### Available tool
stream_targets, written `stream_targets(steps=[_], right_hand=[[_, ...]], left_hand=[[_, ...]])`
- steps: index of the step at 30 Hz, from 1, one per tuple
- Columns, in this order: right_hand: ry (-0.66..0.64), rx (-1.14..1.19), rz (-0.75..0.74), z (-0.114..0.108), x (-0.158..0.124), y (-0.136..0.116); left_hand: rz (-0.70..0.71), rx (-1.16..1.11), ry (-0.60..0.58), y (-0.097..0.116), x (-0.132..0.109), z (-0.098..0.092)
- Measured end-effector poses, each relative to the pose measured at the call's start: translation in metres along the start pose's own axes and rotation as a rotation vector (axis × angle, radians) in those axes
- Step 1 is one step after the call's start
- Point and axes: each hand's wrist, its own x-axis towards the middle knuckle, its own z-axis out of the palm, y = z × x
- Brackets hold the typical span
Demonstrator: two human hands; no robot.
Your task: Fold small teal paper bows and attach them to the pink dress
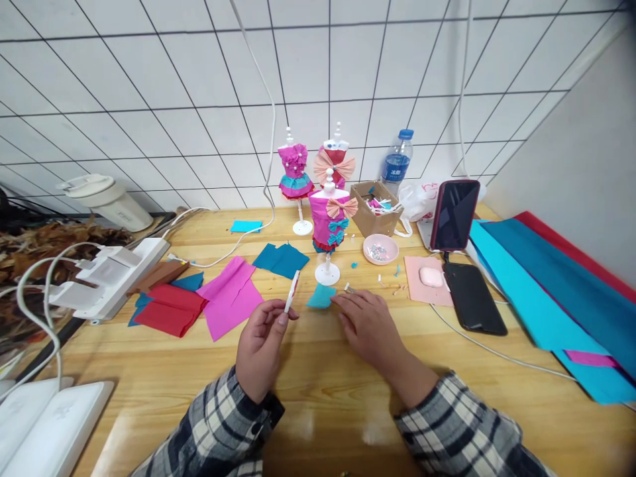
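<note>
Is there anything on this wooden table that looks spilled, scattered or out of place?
Yes: small white and teal paper scraps lie scattered on the wooden table near the pink round dish, loose outside it. Nothing looks damaged.

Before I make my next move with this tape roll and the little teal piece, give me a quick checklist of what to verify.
1. Left hand grips the tape roll: ok, pinched upright at the fingertips.
2. Right hand on the teal paper piece: ok, fingertips at its edge.
3. Nearest mannequin upright: ok, just behind the piece.
4. Loose tape end found: cannot tell.
5. Bead dish out of the way: ok.
</note>
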Motion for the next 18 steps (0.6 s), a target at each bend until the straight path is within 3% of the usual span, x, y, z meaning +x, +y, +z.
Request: stream_targets(steps=[4,8,11,13,18], right_hand=[[0.060,-0.210,0.226,-0.009,-0.003,0.015],[-0.008,-0.252,0.319,-0.016,-0.005,0.034],[0.013,-0.187,0.318,-0.016,-0.003,0.035],[0.032,-0.143,0.263,-0.012,0.000,0.028],[0.005,-0.110,0.168,0.004,0.007,0.014]], left_hand=[[0.045,0.162,-0.024,-0.004,0.004,-0.002],[0.027,0.346,-0.299,-0.012,0.008,0.003],[-0.064,0.226,-0.445,-0.012,0.006,0.009],[-0.096,0.119,-0.421,-0.009,0.004,0.011],[-0.087,-0.046,-0.163,-0.003,0.005,0.007]])
